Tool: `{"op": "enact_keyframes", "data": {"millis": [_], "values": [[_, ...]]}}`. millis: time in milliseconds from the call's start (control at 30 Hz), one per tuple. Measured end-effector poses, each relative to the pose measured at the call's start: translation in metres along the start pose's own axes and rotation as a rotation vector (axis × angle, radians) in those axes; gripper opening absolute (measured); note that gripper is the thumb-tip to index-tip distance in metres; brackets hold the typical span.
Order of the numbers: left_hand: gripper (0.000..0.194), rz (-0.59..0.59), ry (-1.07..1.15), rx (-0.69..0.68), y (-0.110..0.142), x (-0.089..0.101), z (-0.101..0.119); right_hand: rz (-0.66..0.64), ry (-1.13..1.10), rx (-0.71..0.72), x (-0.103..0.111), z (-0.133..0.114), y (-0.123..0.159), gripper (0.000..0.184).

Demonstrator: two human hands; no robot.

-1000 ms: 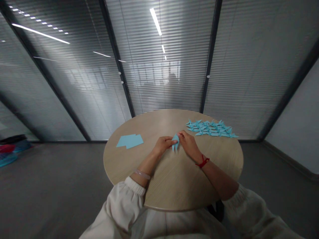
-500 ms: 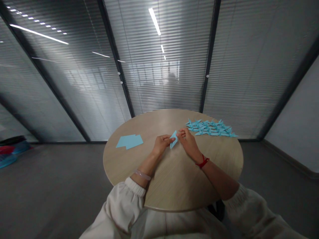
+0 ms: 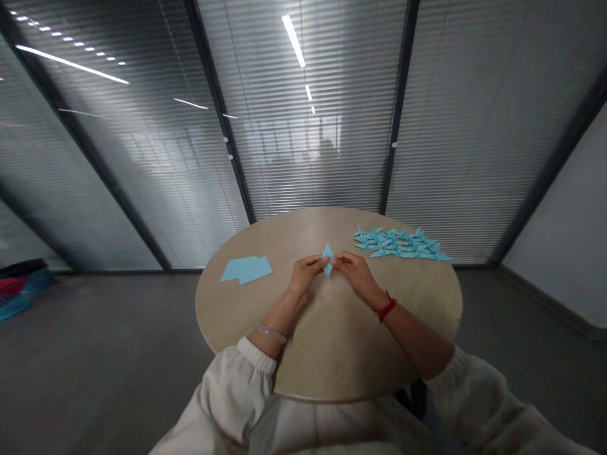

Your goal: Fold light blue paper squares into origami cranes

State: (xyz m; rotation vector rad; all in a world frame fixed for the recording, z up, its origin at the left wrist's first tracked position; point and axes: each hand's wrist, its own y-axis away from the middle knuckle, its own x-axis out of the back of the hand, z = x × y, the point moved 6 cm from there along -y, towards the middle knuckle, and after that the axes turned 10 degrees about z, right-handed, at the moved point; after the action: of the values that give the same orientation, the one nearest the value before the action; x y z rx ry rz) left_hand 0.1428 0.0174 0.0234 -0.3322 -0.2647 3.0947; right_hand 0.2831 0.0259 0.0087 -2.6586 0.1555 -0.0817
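Observation:
Between my two hands is a light blue piece of folded origami paper (image 3: pixel 327 251), shaped like a narrow diamond with one point away from me. My left hand (image 3: pixel 303 275) pinches its left corner between thumb and fingers. On the other side, my right hand (image 3: pixel 355 272) grips the right corner the same way. Both hands are just above the middle of the round wooden table (image 3: pixel 332 354). The fingertips cover the diamond's side corners.
Flat blue paper sheets (image 3: pixel 246 269) lie overlapping on the table's left side. Several folded blue paper cranes (image 3: pixel 401 243) sit in rows at the back right. Behind the table stands a glass wall with blinds (image 3: pixel 313 177). Red and blue items (image 3: pixel 14 297) are on the floor at far left.
My right fingers have closed on the paper's right corner; before, they were beside its upper edge. The folded paper has turned from tilted to upright, pointing straight away from me.

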Motion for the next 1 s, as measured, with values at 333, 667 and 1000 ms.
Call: {"op": "enact_keyframes", "data": {"millis": [333, 667, 1000], "values": [[0.036, 0.087, -0.078, -0.116, -0.008, 0.005, 0.002, -0.096, 0.092, 0.032, -0.005, -0.002, 0.003, 0.021], [0.038, 0.189, -0.099, -0.151, -0.008, 0.013, 0.011, -0.132, 0.077, 0.0, -0.009, -0.007, 0.006, 0.022], [0.033, 0.178, -0.033, -0.138, -0.002, 0.01, 0.014, -0.119, -0.023, -0.063, -0.01, -0.001, 0.005, 0.032]]}}
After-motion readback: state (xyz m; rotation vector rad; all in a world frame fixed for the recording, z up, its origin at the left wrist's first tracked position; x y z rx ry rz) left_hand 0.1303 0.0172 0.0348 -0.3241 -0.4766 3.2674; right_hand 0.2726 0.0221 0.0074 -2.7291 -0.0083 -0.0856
